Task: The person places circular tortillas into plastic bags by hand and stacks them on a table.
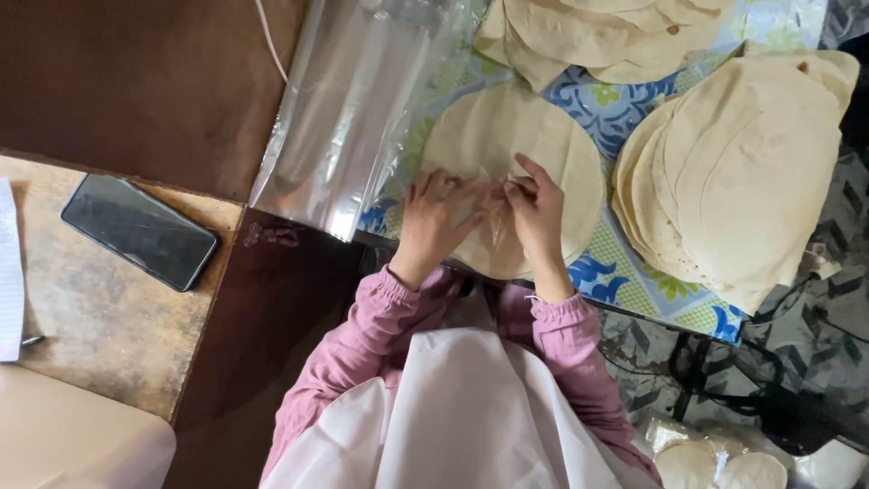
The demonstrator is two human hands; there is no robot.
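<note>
Thin clear plastic bag [493, 213] is pinched between left hand [433, 220] & right hand [537, 215], both grips pressed on its edge, over a round flatbread [561, 149] on the tabletop [625, 276]. Risk, imo: film tears or slips, and the flatbread underneath could crease or crack.

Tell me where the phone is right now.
The black phone lies screen-up at the left of the head view on the worn wooden tabletop, left of the clear plastic bags and well clear of the left hand.
</note>
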